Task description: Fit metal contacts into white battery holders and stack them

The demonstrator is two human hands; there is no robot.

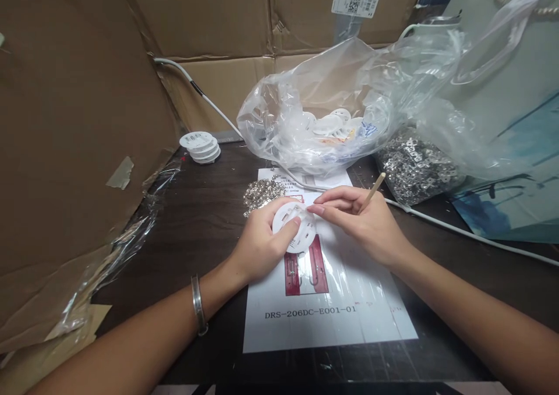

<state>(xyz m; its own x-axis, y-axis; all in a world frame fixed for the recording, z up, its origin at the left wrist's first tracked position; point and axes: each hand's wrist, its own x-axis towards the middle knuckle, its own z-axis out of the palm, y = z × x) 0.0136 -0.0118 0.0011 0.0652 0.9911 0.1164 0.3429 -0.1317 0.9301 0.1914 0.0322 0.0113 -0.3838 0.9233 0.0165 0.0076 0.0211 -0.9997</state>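
My left hand (264, 237) grips a round white plastic disc (301, 237) with slots and small metal bits on its face, the thumb lying across it. My right hand (362, 220) holds a thin wooden stick (374, 188) between its fingers, its upper end poking out above the knuckles. Thumb and index fingertip of that hand are pinched at the disc's right edge; whether a small part is between them I cannot tell. Just behind the left hand lies a pile of small metal pieces (263, 194). Under both hands is a printed sheet (332, 325) with a red picture.
A stack of white discs (201, 147) stands at the back left. A clear plastic bag (279, 109) holds more discs, and another bag holds many metal clips (414, 165). A white cable (471, 226) crosses the table. Cardboard walls (209, 16) enclose the left and back.
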